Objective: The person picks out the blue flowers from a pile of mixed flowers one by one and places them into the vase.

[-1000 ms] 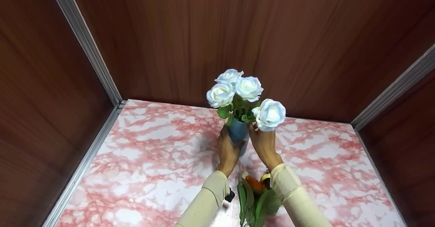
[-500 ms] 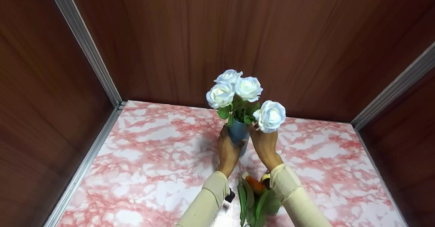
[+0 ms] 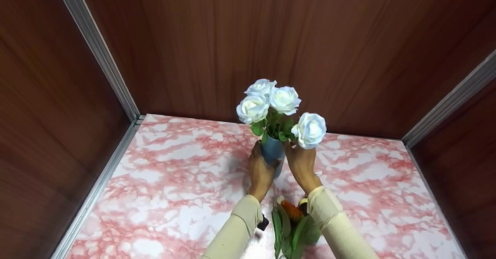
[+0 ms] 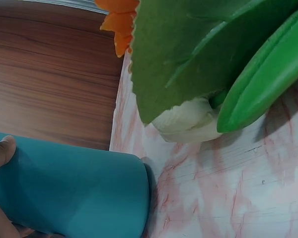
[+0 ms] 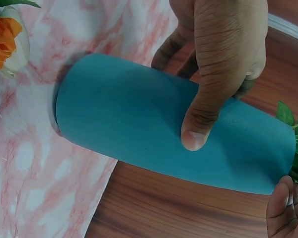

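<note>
A tall blue vase [image 3: 272,150] stands upright on the table, with several white roses [image 3: 253,108] and green leaves [image 3: 257,127] rising from its mouth. My left hand [image 3: 262,170] grips the vase around its middle; in the right wrist view its thumb [image 5: 194,138] lies across the vase's side. My right hand [image 3: 302,162] is at the right of the rim, partly covered by a white rose [image 3: 310,131] leaning outward. In the right wrist view its curled fingers [image 5: 280,208] pinch at the rose's stem beside the rim, where the grip is mostly out of frame.
Nearer me on the pink-and-white marbled table [image 3: 174,197] lie an orange flower [image 3: 291,211] and long green leaves [image 3: 286,232], between my forearms. A small black object [image 3: 262,223] shows beside my left sleeve. A dark wooden panel [image 3: 271,38] rises close behind the vase.
The outward-leaning rose dips slightly, then rises again and shifts a little right, apart from the other blooms. My left hand and the vase stay almost where they were.
</note>
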The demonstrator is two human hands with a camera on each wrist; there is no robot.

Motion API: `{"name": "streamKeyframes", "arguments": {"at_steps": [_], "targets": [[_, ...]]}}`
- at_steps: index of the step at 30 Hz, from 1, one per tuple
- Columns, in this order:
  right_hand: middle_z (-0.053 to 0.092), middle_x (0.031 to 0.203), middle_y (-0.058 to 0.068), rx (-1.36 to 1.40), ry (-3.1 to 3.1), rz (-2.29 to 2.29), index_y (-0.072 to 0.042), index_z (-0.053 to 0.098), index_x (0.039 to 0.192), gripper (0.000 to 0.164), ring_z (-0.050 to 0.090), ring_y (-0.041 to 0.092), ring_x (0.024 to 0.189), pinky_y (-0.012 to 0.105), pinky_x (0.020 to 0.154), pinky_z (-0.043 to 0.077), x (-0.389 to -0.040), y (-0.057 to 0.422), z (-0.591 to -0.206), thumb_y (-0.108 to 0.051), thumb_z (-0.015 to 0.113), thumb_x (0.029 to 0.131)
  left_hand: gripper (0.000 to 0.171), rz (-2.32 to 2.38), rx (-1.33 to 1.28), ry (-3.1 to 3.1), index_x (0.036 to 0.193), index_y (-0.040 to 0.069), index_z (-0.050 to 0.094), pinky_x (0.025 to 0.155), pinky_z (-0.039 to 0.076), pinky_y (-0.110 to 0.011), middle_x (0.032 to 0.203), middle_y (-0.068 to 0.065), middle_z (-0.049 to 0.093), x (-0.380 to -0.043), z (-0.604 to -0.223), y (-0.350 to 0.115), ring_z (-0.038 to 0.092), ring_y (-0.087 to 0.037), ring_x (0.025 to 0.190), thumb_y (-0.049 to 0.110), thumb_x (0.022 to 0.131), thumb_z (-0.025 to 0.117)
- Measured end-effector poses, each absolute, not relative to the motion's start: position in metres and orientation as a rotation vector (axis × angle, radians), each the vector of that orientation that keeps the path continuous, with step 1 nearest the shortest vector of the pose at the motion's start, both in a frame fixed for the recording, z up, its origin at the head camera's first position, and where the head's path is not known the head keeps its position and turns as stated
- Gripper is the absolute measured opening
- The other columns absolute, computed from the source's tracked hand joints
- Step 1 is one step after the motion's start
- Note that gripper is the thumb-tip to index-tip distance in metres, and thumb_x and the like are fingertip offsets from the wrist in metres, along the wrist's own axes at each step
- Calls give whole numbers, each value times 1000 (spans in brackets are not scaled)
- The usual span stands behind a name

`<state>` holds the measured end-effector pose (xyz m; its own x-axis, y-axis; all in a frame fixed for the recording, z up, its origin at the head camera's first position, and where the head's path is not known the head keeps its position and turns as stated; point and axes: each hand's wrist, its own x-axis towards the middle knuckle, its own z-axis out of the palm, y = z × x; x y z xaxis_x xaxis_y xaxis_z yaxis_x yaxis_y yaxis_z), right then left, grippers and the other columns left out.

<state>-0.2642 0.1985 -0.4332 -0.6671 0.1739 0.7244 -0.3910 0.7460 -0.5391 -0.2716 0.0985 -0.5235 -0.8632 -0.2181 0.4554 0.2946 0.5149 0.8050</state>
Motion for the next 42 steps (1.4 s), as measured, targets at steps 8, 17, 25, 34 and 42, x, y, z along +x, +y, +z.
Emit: {"name": "streamKeyframes", "arguments": {"at_steps": [8,17,25,34,42], "targets": [[56,62,10,184,-2131,876,-2,56,73,13,55,26,59,41,53,42,-265,198,-436,-8,67,73,83,-1296,-63,-2243,131,3,39,87,42,-39,117,-12,53,-270,-523,98,55,-28,100,24,61,79],[60,70,8,193,-2159,1015,-3,58,88,17,58,19,61,33,52,45,-260,202,-438,-12,67,77,82,-1237,-103,-2207,129,1,41,88,42,-38,116,-12,55,-271,-525,98,55,-27,101,26,61,80],[61,74,7,126,-2222,1038,-3,59,89,19,58,17,59,33,52,46,-249,206,-442,-16,68,77,77,-1227,-112,-2211,127,2,44,87,42,-38,114,-12,55,-268,-522,95,54,-27,100,29,63,78],[62,87,6,201,-2226,994,-4,63,94,19,60,15,67,30,57,48,-243,215,-450,-12,68,78,74,-1271,-130,-2220,129,2,41,91,40,-38,116,-14,54,-260,-515,92,53,-27,104,23,67,75],[61,89,4,216,-2249,983,-8,61,99,22,60,16,68,31,57,48,-232,220,-462,-12,66,79,74,-1288,-163,-2203,129,2,42,92,38,-39,120,-14,52,-250,-513,88,51,-26,108,16,65,77]]}}
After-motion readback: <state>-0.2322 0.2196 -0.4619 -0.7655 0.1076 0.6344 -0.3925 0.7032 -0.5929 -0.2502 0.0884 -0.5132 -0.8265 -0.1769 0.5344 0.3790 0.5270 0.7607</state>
